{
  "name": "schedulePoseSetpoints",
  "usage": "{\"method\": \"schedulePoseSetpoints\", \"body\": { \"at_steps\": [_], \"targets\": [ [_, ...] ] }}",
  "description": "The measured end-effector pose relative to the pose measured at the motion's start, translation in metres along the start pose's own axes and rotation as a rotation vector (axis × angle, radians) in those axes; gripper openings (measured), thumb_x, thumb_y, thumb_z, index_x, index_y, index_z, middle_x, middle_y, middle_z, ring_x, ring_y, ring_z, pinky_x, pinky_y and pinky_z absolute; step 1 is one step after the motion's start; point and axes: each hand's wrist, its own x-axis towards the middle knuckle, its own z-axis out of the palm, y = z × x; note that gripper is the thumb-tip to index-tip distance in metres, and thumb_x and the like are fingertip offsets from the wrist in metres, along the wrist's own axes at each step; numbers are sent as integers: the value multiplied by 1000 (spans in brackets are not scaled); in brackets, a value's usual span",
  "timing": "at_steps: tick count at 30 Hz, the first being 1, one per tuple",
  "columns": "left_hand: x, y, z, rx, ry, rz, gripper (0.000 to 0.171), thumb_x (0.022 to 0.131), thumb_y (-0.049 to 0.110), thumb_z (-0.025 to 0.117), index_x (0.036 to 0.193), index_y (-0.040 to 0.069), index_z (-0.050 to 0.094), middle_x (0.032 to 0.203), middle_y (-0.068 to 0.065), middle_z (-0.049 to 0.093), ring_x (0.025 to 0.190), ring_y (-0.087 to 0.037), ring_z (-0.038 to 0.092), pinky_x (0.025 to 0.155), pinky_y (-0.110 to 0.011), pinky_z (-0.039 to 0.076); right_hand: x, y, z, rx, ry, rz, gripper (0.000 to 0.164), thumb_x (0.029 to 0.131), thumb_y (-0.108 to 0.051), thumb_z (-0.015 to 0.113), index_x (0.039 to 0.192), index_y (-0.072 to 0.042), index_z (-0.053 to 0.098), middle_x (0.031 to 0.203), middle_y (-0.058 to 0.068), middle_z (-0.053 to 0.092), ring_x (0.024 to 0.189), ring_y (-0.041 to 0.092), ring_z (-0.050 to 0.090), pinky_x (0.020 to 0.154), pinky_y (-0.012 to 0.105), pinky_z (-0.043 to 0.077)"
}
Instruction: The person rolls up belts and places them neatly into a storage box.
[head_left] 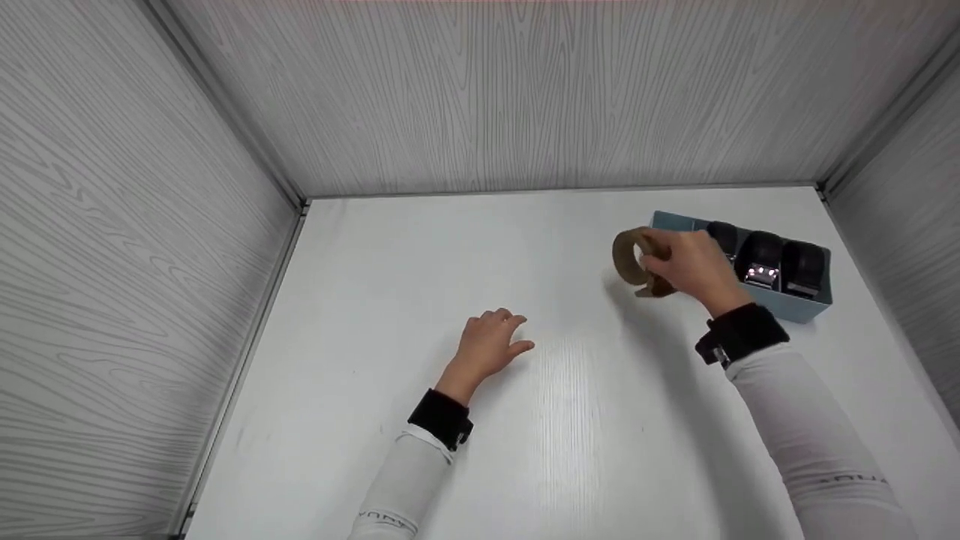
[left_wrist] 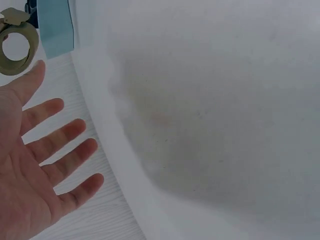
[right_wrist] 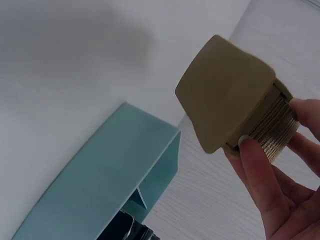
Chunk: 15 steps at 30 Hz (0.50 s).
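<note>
In the head view my right hand holds a tan rolled-up belt above the table, beside the front left part of a blue-grey box. The right wrist view shows the thumb and fingers pinching the ribbed band behind the belt's flat, squarish buckle plate. From the left wrist the roll appears as a ring with a round hole. Several black rolled belts with shiny buckles sit in the box. My left hand hovers over the middle of the table with its fingers spread, holding nothing.
Under both hands lies a white table. Grey wood-grain panels rise at the back and on both sides. A small divider stands inside the box near its left end.
</note>
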Motion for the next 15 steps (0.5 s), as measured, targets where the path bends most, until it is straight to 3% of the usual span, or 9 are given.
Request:
{"method": "schedulePoseSetpoints", "body": {
  "at_steps": [6, 12, 15],
  "targets": [
    [-7, -5, 9, 30, -77, -101, 55, 92, 53, 61, 134, 18, 61, 125, -6, 61, 114, -27, 57, 92, -48, 43, 16, 13, -8, -32, 198, 129, 41, 93, -17, 65, 132, -3, 60, 98, 26, 68, 77, 36, 64, 65, 49, 48],
    [-9, -8, 12, 41, -103, -125, 56, 92, 53, 60, 135, 17, 59, 128, -7, 61, 117, -28, 56, 94, -50, 42, 28, 29, 0, -51, 341, 217, 40, 95, -17, 62, 128, 5, 58, 87, 30, 66, 71, 41, 64, 59, 51, 49],
    [-9, -8, 11, 46, -101, -126, 57, 92, 52, 60, 135, 16, 59, 128, -7, 61, 117, -28, 56, 94, -50, 42, 34, 35, 5, -43, 361, 277, 40, 95, -16, 61, 128, 7, 57, 88, 32, 65, 73, 43, 66, 60, 52, 50]
  ]
}}
